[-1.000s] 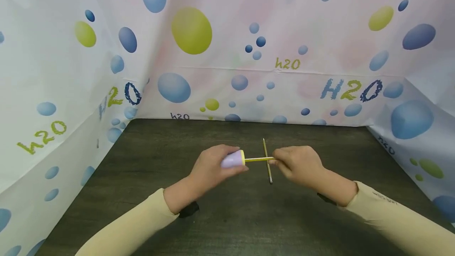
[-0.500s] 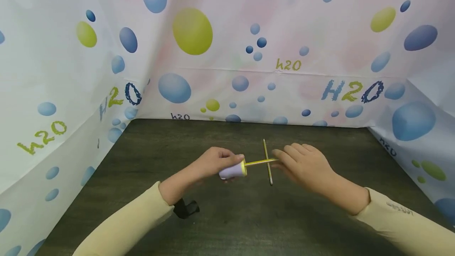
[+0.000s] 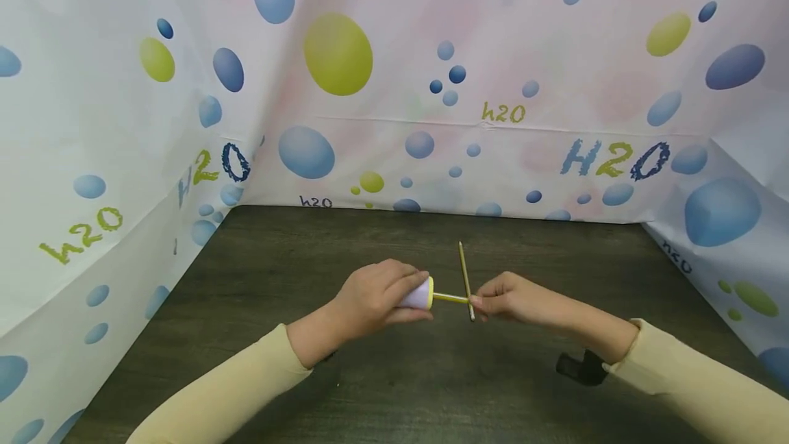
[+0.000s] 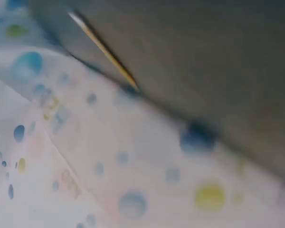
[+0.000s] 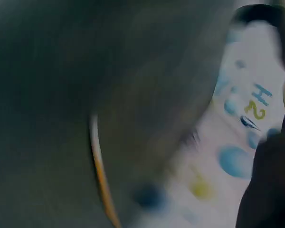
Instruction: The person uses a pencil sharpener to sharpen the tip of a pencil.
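Observation:
My left hand (image 3: 372,297) grips a lavender, cylindrical pencil sharpener (image 3: 416,296) with a yellow rim, its rim facing right. A yellow pencil (image 3: 451,298) sticks into that rim. Thumb and fingers of my right hand (image 3: 522,299) pinch the pencil's outer end. Another pencil (image 3: 465,269) lies on the dark table, point toward the back wall, and the held pencil overlaps its lower part in the head view. This lying pencil shows blurred in the left wrist view (image 4: 104,50) and right wrist view (image 5: 100,166), where neither hand's fingers are visible.
The dark wood-grain table (image 3: 277,389) is bounded behind and at both sides by a white sheet (image 3: 394,88) printed with blue and green dots. A black wrist mount (image 3: 582,367) hangs under the right forearm.
Both hands have come slightly nearer the front with the sharpener and pencil. The left hand has rolled over the sharpener, and the right hand has turned, its fingers now pinching the pencil lower down.

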Tool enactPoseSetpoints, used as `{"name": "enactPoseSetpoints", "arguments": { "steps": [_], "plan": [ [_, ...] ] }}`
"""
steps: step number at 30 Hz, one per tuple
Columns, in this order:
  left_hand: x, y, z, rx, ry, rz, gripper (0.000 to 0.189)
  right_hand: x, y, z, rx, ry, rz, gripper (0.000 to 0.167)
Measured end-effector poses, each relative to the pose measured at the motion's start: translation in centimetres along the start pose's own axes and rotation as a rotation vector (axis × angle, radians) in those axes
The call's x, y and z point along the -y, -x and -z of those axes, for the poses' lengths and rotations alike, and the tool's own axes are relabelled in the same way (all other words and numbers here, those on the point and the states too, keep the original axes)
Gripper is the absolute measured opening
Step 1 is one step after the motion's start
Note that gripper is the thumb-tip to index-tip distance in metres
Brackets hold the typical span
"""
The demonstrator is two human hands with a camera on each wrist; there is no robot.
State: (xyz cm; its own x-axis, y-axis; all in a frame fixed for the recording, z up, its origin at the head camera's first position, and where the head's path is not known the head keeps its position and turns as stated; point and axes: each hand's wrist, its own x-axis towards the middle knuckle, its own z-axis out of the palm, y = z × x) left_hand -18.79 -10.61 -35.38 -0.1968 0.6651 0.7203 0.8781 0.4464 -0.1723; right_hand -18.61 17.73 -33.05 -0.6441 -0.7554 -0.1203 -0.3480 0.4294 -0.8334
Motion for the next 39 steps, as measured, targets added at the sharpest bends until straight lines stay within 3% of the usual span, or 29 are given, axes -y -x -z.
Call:
{"name": "enactPoseSetpoints", "arguments": {
  "steps": [1, 2, 3, 5, 10, 13, 15, 19, 23, 39],
  "plan": [
    [0.3, 0.1, -0.1, -0.088, -0.115, -0.152, 0.062, 0.0, 0.0, 0.3, 0.097, -0.212, -0.130, 0.041],
    [0.6, 0.1, 0.0, -0.147, -0.176, -0.259, 0.065, -0.1, 0.0, 0.5, 0.184, -0.365, -0.221, 0.039],
    [0.8, 0.1, 0.0, -0.176, -0.199, -0.316, 0.067, -0.1, 0.1, 0.7, 0.257, -0.470, -0.275, 0.039],
    [1.0, 0.1, 0.1, -0.194, -0.188, -0.343, 0.069, -0.1, 0.1, 1.0, 0.320, -0.522, -0.304, 0.039],
    [1.0, 0.0, 0.1, -0.166, -0.032, -0.201, 0.068, 0.6, 0.1, 1.3, 0.197, -0.335, -0.251, 0.049],
    [1.1, 0.1, 0.1, -0.148, -0.010, -0.164, 0.067, 1.1, 0.1, 1.3, 0.130, -0.217, -0.251, 0.053],
    [1.2, 0.1, 0.1, -0.123, -0.005, -0.124, 0.066, 1.2, 0.2, 1.2, 0.082, -0.145, -0.234, 0.049],
    [1.3, 0.2, 0.3, -0.057, 0.029, 0.034, 0.063, 1.3, 0.2, 0.9, -0.078, 0.074, -0.118, 0.030],
    [1.4, 0.3, 0.5, -0.038, 0.052, 0.145, 0.062, 1.6, 0.4, 0.8, -0.217, 0.252, -0.046, 0.019],
    [1.8, 0.7, 0.8, -0.069, 0.122, 0.207, 0.061, 2.0, 1.0, 1.1, -0.232, 0.292, -0.063, 0.020]
  ]
}}
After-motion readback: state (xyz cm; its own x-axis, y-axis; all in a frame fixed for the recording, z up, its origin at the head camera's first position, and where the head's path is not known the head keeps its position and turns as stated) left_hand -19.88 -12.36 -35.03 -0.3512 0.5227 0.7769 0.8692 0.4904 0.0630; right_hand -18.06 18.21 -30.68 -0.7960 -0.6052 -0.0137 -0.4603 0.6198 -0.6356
